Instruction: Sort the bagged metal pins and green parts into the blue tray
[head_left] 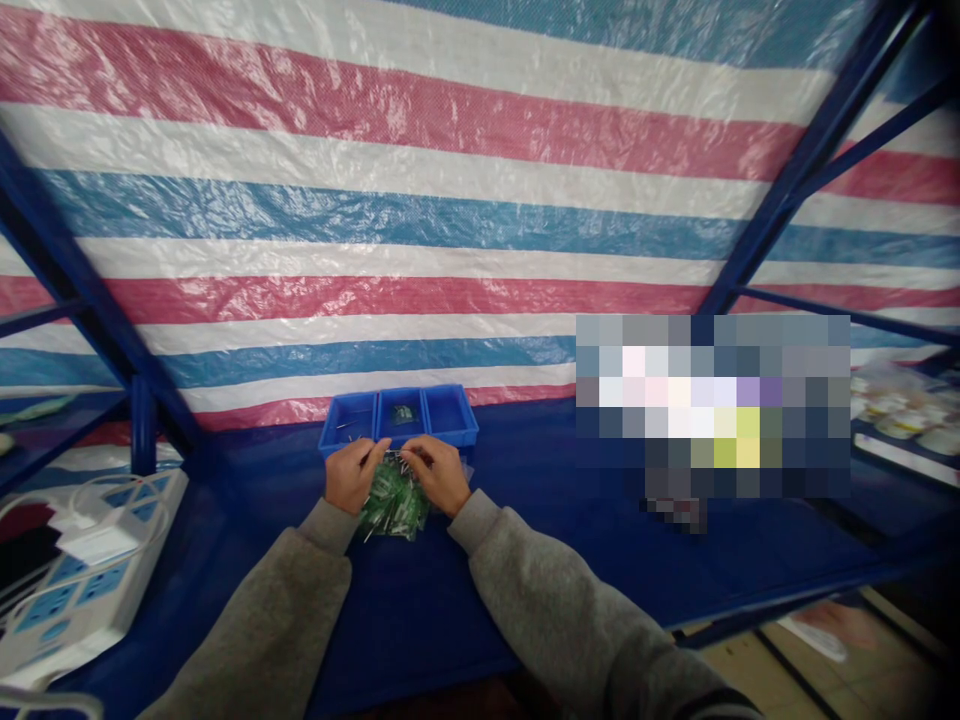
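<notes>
My left hand (351, 476) and my right hand (441, 474) are close together over the middle of the blue table, fingertips pinched and facing each other. Whatever sits between the fingertips is small and thin, too small to name. Below and between the hands lies a heap of small clear plastic bags (396, 505) with green in them, mixed with thin metallic pieces. Just beyond the fingertips stands a blue tray (452, 418) with three compartments. A small clear-and-green bag (403, 413) lies in its middle compartment, and a few thin pieces are in the left one.
At the left lies a large white power strip (112, 590) with a white adapter (101, 530) and cables. A striped plastic sheet (420, 260) hangs behind the table (420, 620), between blue metal posts (780, 200). A pixelated patch hides part of the right side.
</notes>
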